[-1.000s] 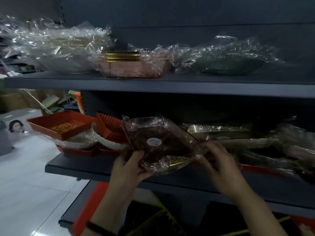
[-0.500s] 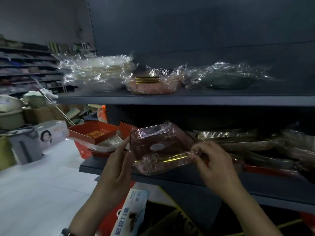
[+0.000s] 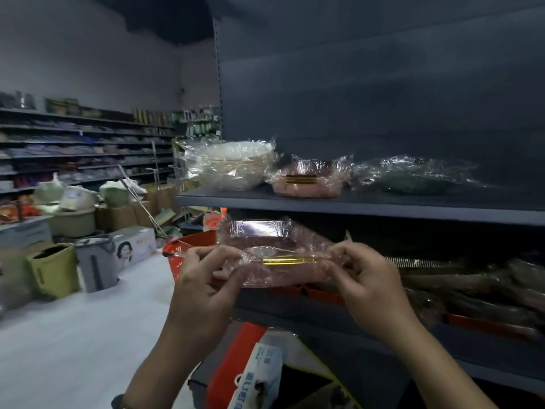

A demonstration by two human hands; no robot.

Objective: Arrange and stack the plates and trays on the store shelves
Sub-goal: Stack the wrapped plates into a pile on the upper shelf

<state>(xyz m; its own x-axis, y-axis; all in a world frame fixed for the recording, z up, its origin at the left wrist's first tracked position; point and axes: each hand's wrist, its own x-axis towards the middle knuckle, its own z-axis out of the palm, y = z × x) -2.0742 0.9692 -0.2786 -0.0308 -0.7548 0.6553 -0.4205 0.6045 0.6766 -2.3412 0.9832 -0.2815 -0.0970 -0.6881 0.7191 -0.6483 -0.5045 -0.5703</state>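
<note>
1. One wrapped pink tray pack — held up in front of the lower shelf.
2. Two hands: left hand and right hand each pinch its wrap, fingers curled.
3. Three wrapped packs on the upper shelf: white plates, pink trays, green plates.
4. Box lettering — unreadable.
</note>
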